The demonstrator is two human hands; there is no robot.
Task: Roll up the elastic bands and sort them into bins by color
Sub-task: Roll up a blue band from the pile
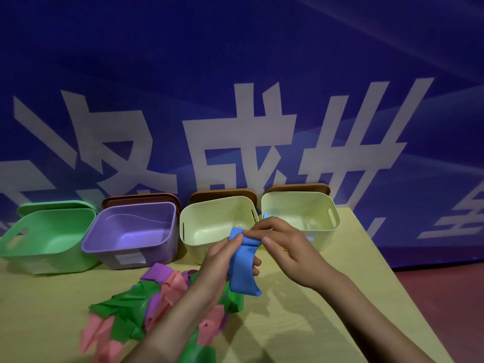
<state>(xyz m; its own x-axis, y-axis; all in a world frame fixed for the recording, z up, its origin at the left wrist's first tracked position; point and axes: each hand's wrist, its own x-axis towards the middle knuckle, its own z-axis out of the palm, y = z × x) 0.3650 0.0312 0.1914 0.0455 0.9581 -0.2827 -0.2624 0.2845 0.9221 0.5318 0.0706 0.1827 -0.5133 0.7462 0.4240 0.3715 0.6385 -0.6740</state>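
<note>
A blue elastic band (242, 271) hangs between both hands above the table, its top end folded over. My left hand (222, 260) grips the band from the left, thumb against the top fold. My right hand (280, 244) pinches the folded top end from the right. Below lies a loose pile of green, pink and purple bands (146, 307). Along the back stand a green bin (47, 237), a purple bin (131, 231) and two pale yellow bins (217, 221) (301, 210); something blue shows between the yellow bins.
The yellow-green table (314, 323) ends at a slanting right edge, with red floor (445, 297) beyond. A blue banner with large white characters (235, 100) rises right behind the bins. Brown lids lean behind three of the bins.
</note>
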